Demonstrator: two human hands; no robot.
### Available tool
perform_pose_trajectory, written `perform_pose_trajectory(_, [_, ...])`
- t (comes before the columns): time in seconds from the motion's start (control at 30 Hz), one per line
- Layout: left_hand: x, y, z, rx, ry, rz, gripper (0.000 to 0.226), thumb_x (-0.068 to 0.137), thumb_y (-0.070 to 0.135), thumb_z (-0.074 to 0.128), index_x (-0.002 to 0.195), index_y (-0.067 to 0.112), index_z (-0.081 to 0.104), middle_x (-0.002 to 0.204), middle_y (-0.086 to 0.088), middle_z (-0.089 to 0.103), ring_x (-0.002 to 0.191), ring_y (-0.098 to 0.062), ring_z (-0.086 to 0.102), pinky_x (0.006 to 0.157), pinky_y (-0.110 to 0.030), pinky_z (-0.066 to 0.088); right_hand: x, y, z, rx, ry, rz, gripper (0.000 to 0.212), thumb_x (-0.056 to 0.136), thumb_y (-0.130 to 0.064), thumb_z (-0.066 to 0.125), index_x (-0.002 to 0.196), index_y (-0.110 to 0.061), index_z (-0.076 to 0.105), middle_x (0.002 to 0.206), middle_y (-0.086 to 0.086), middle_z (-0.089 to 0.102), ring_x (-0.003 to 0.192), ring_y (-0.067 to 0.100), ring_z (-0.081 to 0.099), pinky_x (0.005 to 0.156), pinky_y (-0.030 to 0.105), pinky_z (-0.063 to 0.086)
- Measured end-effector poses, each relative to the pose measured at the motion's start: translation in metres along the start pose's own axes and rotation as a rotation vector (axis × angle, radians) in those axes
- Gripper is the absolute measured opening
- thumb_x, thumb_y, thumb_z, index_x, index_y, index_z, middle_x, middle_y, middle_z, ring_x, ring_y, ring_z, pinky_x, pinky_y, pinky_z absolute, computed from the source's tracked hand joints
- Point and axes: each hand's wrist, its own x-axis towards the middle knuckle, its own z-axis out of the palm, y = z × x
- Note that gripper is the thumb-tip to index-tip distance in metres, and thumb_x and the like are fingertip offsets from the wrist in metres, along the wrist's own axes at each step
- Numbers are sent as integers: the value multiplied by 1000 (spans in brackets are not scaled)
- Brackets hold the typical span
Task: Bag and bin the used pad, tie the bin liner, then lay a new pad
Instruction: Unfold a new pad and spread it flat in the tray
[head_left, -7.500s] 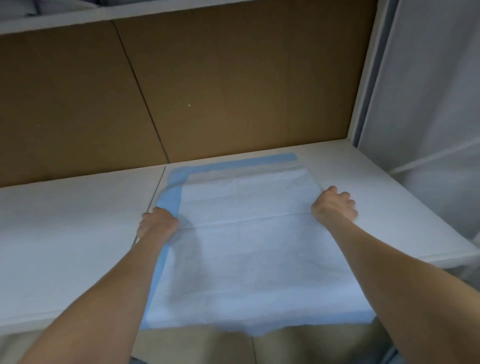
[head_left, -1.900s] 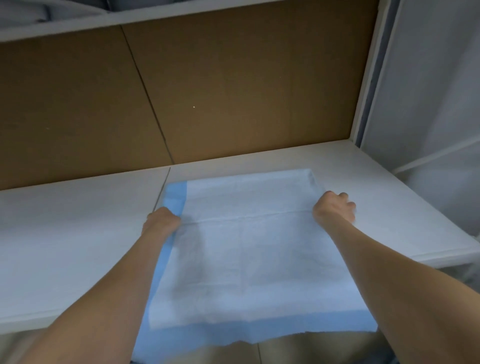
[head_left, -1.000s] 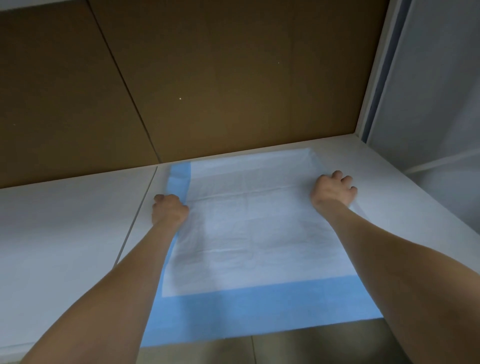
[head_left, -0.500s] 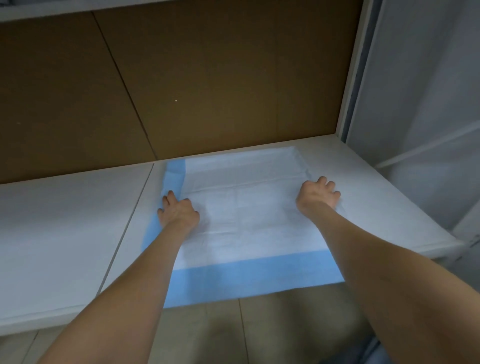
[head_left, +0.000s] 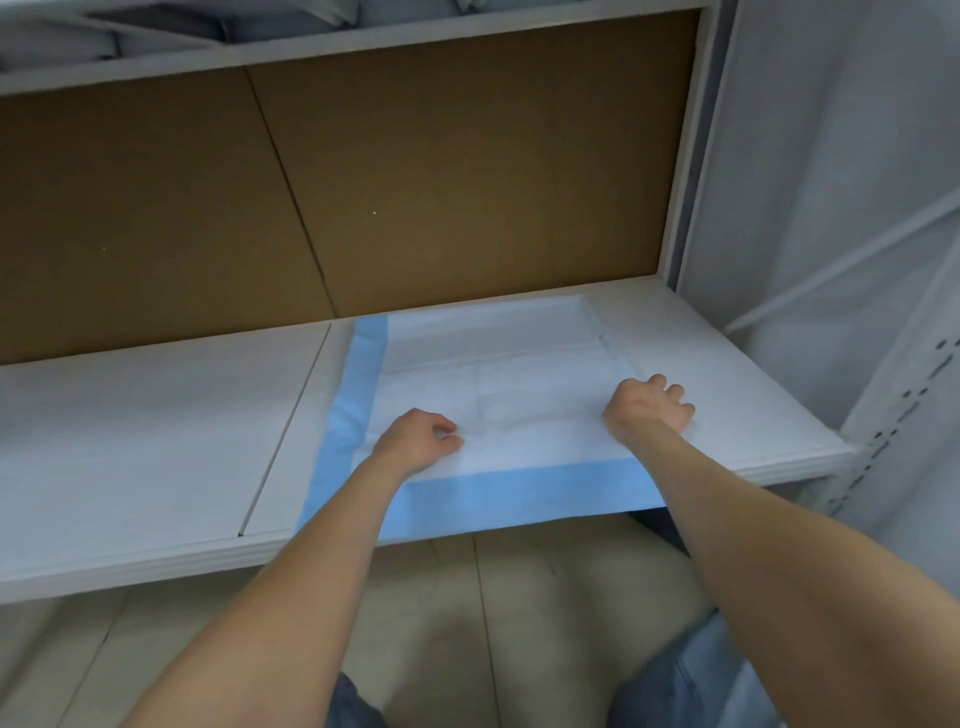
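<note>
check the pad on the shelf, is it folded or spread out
Spread out: the pad lies flat on the shelf, its blue border showing along the left and near edges.

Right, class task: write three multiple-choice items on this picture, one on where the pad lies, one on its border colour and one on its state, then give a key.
1. Where does the pad lie? A on the floor; B on the white shelf; C in a bin.
2. What colour is the pad's border? A blue; B green; C red.
3. How is the pad? A rolled up; B bagged; C spread flat.
Key: 1 B, it covers the right part of the shelf's top. 2 A, a blue band runs along its left and front edges. 3 C, it lies unfolded, with the left hand and right hand on it.
</note>
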Motion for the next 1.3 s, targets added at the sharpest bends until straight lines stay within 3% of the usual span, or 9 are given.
perform_pose_trajectory(0.17, [-9,3,6,-55,138,-45,20,84,28,68,103,25,72,109,5,69,100,-15,63,83,-28,53,-9,5,-2,113,-11,67,44,91,-16,49,134,-13,43,131,11,38,117,30,44,93,36,38])
perform_pose_trajectory(0.37, [-8,10,5,-52,199,-68,2,84,26,70,82,28,70,96,9,69,89,-13,61,68,-24,44,-2,14,-1,300,-21,70,45,91,-1,43,136,-5,40,136,15,29,116,35,49,94,40,44])
perform_pose_trajectory(0.5, [-8,15,8,10,210,3,3,87,27,65,85,27,68,97,9,64,96,-15,61,77,-29,48,2,19,-3,315,34,71,42,91,1,43,132,-5,43,135,16,31,117,36,46,92,41,45])
perform_pose_trajectory(0.63, [-12,15,9,79,164,48,11,83,38,66,78,29,65,92,8,59,95,-15,60,85,-33,48,3,27,-2,209,-20,109,47,89,-6,49,135,-9,40,134,16,32,120,34,41,94,39,41])
perform_pose_trajectory(0.7, [-15,12,7,131,178,44,21,86,46,59,82,27,68,89,9,62,91,-15,60,79,-30,45,0,26,-3,64,2,101,51,87,-11,54,135,-14,41,135,15,33,122,32,37,97,39,37])
perform_pose_trajectory(0.77, [-18,12,3,189,184,50,20,90,40,55,91,24,67,92,7,62,94,-16,60,78,-30,44,-2,22,-4,-15,56,40,48,86,-13,55,133,-15,44,134,13,34,123,32,34,97,39,36])
perform_pose_trajectory(0.87, [-21,11,-1,235,201,80,21,90,31,58,109,22,61,112,0,57,109,-20,56,87,-33,47,-2,10,-2,-12,86,-219,42,92,-16,49,134,-17,47,131,11,40,121,31,37,96,38,38])
perform_pose_trajectory(1.03, [-24,9,-2,351,108,115,38,95,38,51,131,27,54,130,0,50,121,-19,49,91,-32,44,-17,-15,11,26,-109,-560,53,91,-46,56,138,-24,47,136,5,46,126,26,42,100,37,41])
perform_pose_trajectory(1.3, [-17,7,-3,552,125,190,35,97,27,47,131,25,55,128,0,53,117,-22,53,86,-30,43,-11,-20,19,-62,-23,-603,36,98,-26,48,134,-24,50,132,5,46,120,25,48,94,35,43])
